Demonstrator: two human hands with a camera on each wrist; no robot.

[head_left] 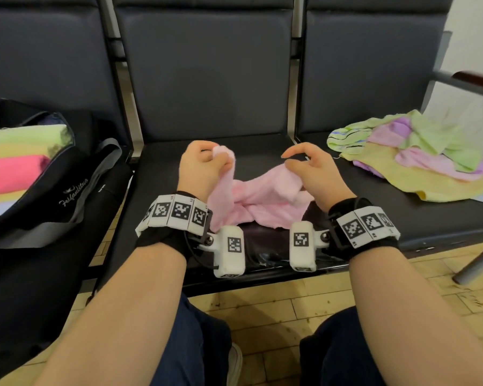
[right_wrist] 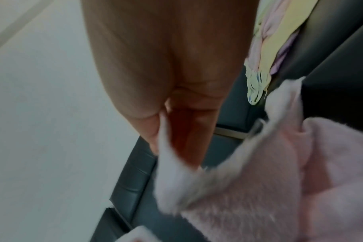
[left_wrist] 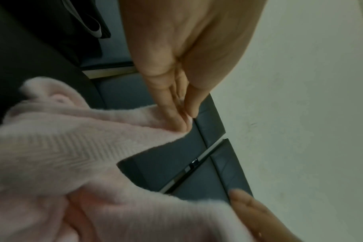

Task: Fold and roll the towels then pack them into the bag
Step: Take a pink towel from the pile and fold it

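Pink towel [head_left: 251, 196] lies bunched on the middle seat [head_left: 346, 218], between both hands and partly lifted; left hand [head_left: 200, 169] has its grip pinched on one corner; right hand [head_left: 313, 171] pinches an edge between thumb and fingers [right_wrist: 189, 140], remaining fingers loosely spread. Step in hand, by my reading: finding corners to open the towel before folding. Next move calls for pulling it taut and laying it flat. Bag [head_left: 53, 174] stands left, rolled towels inside; loose pile of towels [head_left: 418, 157] waits right.

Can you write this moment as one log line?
left hand pinches pink towel | right hand pinches pink towel | black bag open
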